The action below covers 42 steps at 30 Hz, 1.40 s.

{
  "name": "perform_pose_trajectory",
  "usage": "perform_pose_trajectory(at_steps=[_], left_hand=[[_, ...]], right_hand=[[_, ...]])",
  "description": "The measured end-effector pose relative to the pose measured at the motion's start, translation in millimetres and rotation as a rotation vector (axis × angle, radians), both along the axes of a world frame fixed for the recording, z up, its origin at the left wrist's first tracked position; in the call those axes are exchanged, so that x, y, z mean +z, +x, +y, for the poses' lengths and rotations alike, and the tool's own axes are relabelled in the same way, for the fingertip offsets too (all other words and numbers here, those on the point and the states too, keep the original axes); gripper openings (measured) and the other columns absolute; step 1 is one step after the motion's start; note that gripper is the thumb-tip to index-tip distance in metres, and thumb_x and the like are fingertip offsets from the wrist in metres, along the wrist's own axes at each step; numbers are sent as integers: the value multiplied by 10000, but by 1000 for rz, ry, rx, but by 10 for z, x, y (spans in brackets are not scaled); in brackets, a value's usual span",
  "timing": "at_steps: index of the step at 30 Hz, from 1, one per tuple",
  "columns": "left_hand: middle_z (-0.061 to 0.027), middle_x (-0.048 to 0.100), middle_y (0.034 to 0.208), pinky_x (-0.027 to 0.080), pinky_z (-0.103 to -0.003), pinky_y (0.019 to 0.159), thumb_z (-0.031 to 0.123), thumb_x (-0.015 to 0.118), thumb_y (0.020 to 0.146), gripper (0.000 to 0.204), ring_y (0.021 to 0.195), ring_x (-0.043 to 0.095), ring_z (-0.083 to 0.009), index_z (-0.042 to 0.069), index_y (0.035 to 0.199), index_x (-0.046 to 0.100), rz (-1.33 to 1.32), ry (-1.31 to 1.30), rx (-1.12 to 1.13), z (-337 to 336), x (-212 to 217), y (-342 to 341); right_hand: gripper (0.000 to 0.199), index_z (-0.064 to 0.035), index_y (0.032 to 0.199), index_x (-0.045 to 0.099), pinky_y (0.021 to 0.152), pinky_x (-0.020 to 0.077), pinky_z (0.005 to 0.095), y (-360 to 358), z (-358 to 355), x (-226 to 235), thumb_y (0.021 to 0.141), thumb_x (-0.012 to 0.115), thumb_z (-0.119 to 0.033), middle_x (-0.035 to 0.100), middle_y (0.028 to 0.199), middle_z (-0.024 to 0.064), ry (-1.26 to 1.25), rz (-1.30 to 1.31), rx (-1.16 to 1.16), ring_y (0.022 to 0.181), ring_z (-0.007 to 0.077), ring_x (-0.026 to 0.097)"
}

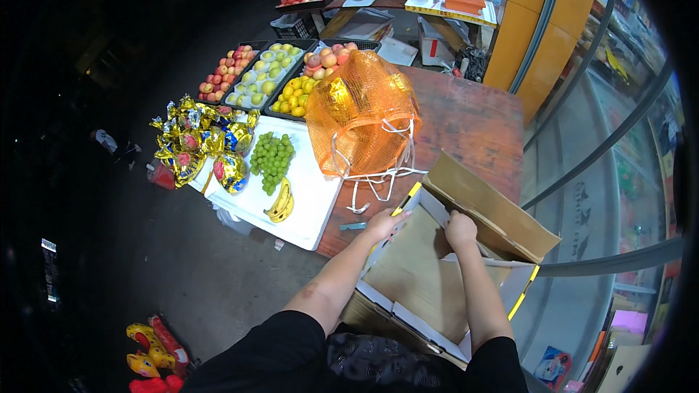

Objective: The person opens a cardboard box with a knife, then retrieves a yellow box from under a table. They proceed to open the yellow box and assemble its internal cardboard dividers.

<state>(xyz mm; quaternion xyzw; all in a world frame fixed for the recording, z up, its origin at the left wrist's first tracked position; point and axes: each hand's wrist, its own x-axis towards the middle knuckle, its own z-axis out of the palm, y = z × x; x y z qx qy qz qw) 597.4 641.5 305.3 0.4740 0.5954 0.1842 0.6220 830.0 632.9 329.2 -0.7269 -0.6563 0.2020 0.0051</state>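
A cardboard box (pixel 411 262) with a brown inside, white walls and yellow edging sits open in front of me, its long brown flap (pixel 488 211) raised on the far right side. My left hand (pixel 384 225) is closed over the box's left rim. Reaching across the inside, my right hand (pixel 460 230) is curled closed against the far wall near the flap; its fingertips are partly hidden. Beyond the box stands an orange mesh bag (pixel 362 113) with white cords (pixel 378 178) and gold-wrapped items inside. A small grey-blue object (pixel 353 226) lies left of the box.
A white board (pixel 306 204) carries green grapes (pixel 272 161), bananas (pixel 281 202) and gold-wrapped bundles (pixel 191 142). Behind are trays of apples (pixel 227 73), pale green fruit (pixel 266 73) and yellow fruit (pixel 293 96) on the wooden table (pixel 466 113). A glass front (pixel 604 175) curves along the right.
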Motion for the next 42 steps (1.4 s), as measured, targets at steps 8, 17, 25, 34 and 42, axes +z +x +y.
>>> perform_pose_trajectory(at_steps=[8, 17, 25, 34, 42], left_hand=[[-31, 523, 624, 433, -306, 464, 588, 592, 871, 606, 475, 498, -136, 30, 1103, 625, 21, 22, 7, -12, 2, 53], [-64, 590, 701, 480, -309, 524, 566, 568, 895, 586, 559, 574, -156, 6, 1058, 629, 29, 37, -10, -90, 123, 33], [-75, 630, 881, 494, -316, 531, 535, 627, 873, 605, 664, 579, -153, 12, 1175, 584, 16, 5, 81, -82, 19, 51], [-84, 628, 938, 521, -301, 547, 543, 602, 889, 634, 729, 623, -158, 15, 1237, 552, 47, -37, 93, -57, -57, -55], [-103, 618, 1040, 530, -305, 599, 525, 610, 891, 655, 791, 624, -183, -6, 1266, 536, 27, -41, 62, -52, 21, 20]], right_hand=[[285, -56, 920, 721, 842, 526, 434, 307, -52, -97, 864, 599, -308, 692, 981, 195, -168, -28, 56, 957, 342, 664], [265, 5, 844, 707, 790, 541, 452, -724, -601, -285, 866, 524, -185, 680, 902, 245, -41, 154, -97, 841, 382, 678], [218, 17, 749, 686, 750, 540, 467, -793, -706, -434, 806, 507, -94, 669, 831, 252, 17, 225, -50, 769, 394, 671], [196, 12, 738, 695, 748, 544, 440, -283, -529, 121, 781, 524, -75, 678, 816, 225, -49, 170, 144, 764, 380, 669], [238, -30, 892, 739, 784, 552, 417, -401, -518, -79, 843, 518, -104, 705, 903, 196, -139, 116, 65, 885, 337, 692]])
